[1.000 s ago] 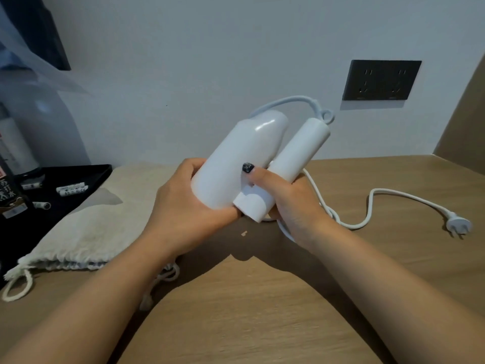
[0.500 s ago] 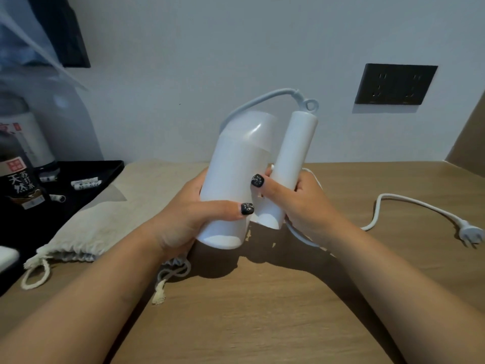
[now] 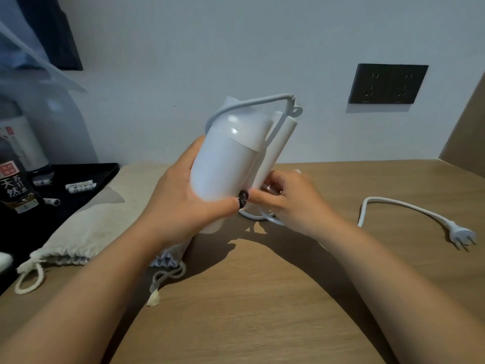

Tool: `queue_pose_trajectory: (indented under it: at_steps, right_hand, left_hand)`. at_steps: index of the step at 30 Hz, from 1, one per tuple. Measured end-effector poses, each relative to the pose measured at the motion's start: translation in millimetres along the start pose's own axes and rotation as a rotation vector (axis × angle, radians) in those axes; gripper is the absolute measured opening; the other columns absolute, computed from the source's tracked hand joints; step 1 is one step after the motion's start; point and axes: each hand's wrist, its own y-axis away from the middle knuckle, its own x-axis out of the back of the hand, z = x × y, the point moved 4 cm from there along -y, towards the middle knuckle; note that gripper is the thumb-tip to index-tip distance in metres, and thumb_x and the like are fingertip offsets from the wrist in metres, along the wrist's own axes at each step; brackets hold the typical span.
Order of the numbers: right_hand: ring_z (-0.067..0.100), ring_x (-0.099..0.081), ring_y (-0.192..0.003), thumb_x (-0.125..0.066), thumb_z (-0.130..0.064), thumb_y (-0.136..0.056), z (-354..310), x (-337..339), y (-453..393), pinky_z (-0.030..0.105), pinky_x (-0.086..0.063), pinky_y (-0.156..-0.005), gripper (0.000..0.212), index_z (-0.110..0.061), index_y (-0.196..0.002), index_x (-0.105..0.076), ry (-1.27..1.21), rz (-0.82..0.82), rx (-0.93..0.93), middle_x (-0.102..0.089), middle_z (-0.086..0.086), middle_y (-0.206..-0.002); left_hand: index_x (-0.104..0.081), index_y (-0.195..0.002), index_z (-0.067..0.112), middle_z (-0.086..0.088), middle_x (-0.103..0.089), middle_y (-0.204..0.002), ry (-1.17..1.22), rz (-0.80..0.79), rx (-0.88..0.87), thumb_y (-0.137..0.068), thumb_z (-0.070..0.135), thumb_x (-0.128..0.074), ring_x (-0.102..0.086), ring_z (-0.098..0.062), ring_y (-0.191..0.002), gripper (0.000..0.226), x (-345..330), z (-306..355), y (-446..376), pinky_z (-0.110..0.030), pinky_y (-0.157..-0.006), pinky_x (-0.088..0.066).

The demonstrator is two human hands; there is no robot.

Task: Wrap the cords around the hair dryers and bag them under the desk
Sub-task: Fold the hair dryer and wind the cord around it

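A white folding hair dryer (image 3: 225,164) is held upright above the wooden desk (image 3: 262,298), its handle folded against the barrel. My left hand (image 3: 181,198) grips the barrel from the left, thumb across the front. My right hand (image 3: 288,198) holds the lower end of the handle, with the white cord (image 3: 388,203) passing through its fingers. The cord arcs from the handle's top over the barrel. Its loose end trails right across the desk to the plug (image 3: 460,236). A beige drawstring bag (image 3: 97,222) lies flat on the desk to the left, partly under my left wrist.
A black tray (image 3: 86,172) with small tubes and a dark bottle (image 3: 15,190) sits at the far left. A black wall socket (image 3: 388,84) is on the wall at upper right. A brown side panel bounds the desk on the right.
The dryer has been turned more upright and shifted slightly left. My right hand slid down to the handle's base and took up the cord. The plug end lies about where it was.
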Motion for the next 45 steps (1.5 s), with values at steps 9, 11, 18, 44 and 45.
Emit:
queue_pose_trajectory:
  at_steps: [9, 11, 18, 44, 45]
  right_hand:
    - [0.022, -0.057, -0.077, -0.060, -0.027, -0.093, -7.2, 2.3, -0.1, 0.029, -0.037, -0.057, 0.015, -0.013, -0.097, -0.064, 0.464, 0.086, 0.041, -0.057, 0.000, -0.074]
    - [0.023, -0.055, -0.076, -0.058, -0.030, -0.094, -7.2, 4.2, 0.6, 0.029, -0.035, -0.058, 0.017, -0.015, -0.092, -0.066, 0.476, 0.158, 0.038, -0.059, 0.002, -0.076]
    - [0.021, -0.058, -0.075, -0.063, -0.033, -0.092, -5.2, 10.0, -0.3, 0.027, -0.039, -0.057, 0.015, -0.020, -0.088, -0.070, 0.426, 0.247, 0.003, -0.062, 0.000, -0.076]
    - [0.011, -0.052, -0.060, -0.040, -0.044, -0.099, -23.7, -31.9, 23.5, 0.033, -0.041, -0.056, 0.047, -0.017, -0.071, -0.067, 0.172, 0.034, 0.185, -0.058, -0.005, -0.059]
    - [0.012, -0.052, -0.059, -0.038, -0.047, -0.098, -22.8, -30.9, 22.8, 0.033, -0.041, -0.055, 0.051, -0.016, -0.071, -0.067, 0.133, 0.048, 0.145, -0.057, -0.005, -0.057]
  left_hand:
    - [-0.040, -0.127, 0.047, 0.022, -0.055, -0.105, -0.095, 0.131, -0.003, -0.059, 0.048, -0.075, -0.054, 0.005, -0.090, 0.077, 4.9, -3.7, -2.2, -0.025, -0.065, -0.047]
    - [-0.039, -0.128, 0.046, 0.021, -0.055, -0.105, -0.114, 0.136, 0.009, -0.059, 0.049, -0.074, -0.054, 0.004, -0.090, 0.077, 4.9, -3.7, -2.1, -0.023, -0.063, -0.046]
    - [-0.041, -0.125, 0.037, 0.013, -0.055, -0.101, -0.175, 0.214, 0.046, -0.059, 0.050, -0.073, -0.054, -0.005, -0.086, 0.074, 11.6, -6.8, -4.2, -0.030, -0.063, -0.048]
    - [-0.020, -0.143, 0.032, -0.007, -0.054, -0.101, -0.841, 0.119, -0.025, -0.068, 0.039, -0.074, -0.054, -0.030, -0.090, 0.093, -11.0, -33.2, -7.6, -0.034, -0.060, -0.039]
    - [-0.021, -0.144, 0.030, -0.008, -0.055, -0.099, -0.869, 0.127, -0.042, -0.068, 0.039, -0.074, -0.054, -0.030, -0.088, 0.093, -13.1, -32.0, -7.2, -0.033, -0.059, -0.036]
